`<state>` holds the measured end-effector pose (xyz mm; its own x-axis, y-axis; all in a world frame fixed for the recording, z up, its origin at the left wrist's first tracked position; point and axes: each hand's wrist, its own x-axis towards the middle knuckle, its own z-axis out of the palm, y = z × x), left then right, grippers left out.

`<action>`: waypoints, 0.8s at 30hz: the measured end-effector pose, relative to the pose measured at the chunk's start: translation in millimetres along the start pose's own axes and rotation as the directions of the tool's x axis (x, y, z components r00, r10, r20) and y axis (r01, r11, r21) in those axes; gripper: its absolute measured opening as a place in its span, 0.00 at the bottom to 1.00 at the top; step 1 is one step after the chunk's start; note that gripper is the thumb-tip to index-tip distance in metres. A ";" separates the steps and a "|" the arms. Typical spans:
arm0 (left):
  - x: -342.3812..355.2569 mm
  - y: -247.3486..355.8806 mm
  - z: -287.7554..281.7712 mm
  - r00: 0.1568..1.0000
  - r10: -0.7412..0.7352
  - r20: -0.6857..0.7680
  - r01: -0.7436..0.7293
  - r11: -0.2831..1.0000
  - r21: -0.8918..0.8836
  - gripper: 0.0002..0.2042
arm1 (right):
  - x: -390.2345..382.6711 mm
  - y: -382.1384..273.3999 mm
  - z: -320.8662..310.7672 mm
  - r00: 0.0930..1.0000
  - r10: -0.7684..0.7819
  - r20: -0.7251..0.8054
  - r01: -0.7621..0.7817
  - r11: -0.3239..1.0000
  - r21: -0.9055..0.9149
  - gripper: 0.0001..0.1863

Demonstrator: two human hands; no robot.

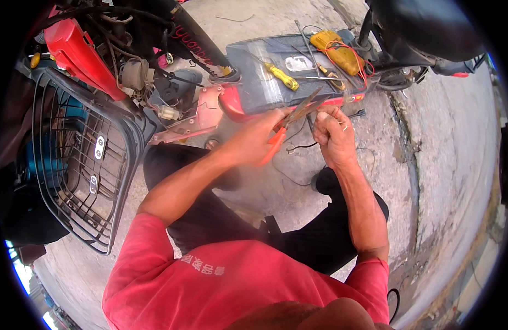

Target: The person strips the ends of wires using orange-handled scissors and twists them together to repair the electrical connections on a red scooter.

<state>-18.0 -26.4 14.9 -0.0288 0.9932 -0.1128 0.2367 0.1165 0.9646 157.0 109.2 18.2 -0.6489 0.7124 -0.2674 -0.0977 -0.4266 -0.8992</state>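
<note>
My left hand (260, 140) is closed round the orange-handled scissors (275, 142), whose long metal blades are parted and point up to the right. Close beside the blades, my right hand (333, 129) has its fingers pinched on something small, seemingly thin wire, too small to make out clearly. A dark cable (303, 146) with a loop at its end hangs below, between my hands. Beyond them, on the scooter's dark footboard (246, 55), lie a yellow screwdriver (282, 76), a yellow meter (333, 49) with red leads, and several other metal tools.
A wire basket (108, 187) stands at the left beside red body panels (72, 49) and exposed wiring. The black seat (413, 25) is at the upper right. Cracked concrete ground (441, 154) lies around my legs, with loose wires on it.
</note>
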 end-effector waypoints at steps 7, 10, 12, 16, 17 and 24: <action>2.6 -4.8 1.0 0.997 0.072 0.019 -0.074 0.981 0.179 0.36 | 2.4 9.6 -6.7 0.999 -0.036 0.034 0.040 0.992 -0.116 0.06; 1.1 -6.9 6.1 0.980 0.190 -0.067 -0.174 0.965 0.197 0.20 | 1.1 8.4 -5.5 0.998 -0.030 0.064 0.038 0.992 -0.122 0.06; -0.3 -6.7 7.7 0.979 0.186 -0.081 -0.171 0.972 0.163 0.20 | 0.6 8.7 -5.6 0.996 -0.029 0.080 0.038 0.993 -0.116 0.07; -0.6 2.7 3.7 0.989 0.143 -0.035 -0.132 0.967 0.218 0.21 | 0.9 10.3 -8.0 0.996 -0.034 0.087 0.044 0.993 -0.114 0.07; -0.6 1.9 3.5 0.989 0.147 -0.032 -0.136 0.966 0.218 0.21 | 1.0 10.7 -8.3 0.996 -0.029 0.088 0.039 0.993 -0.111 0.07; -0.4 0.0 3.0 0.993 0.114 0.002 -0.111 0.962 0.251 0.32 | -0.8 8.6 -6.3 0.995 -0.019 0.096 0.025 0.997 -0.067 0.06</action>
<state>-15.0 -26.8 14.3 0.0008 1.0000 -0.0024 0.4746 0.0017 0.8802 161.5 108.5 8.5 -0.7164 0.6635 -0.2158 -0.0635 -0.3700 -0.9269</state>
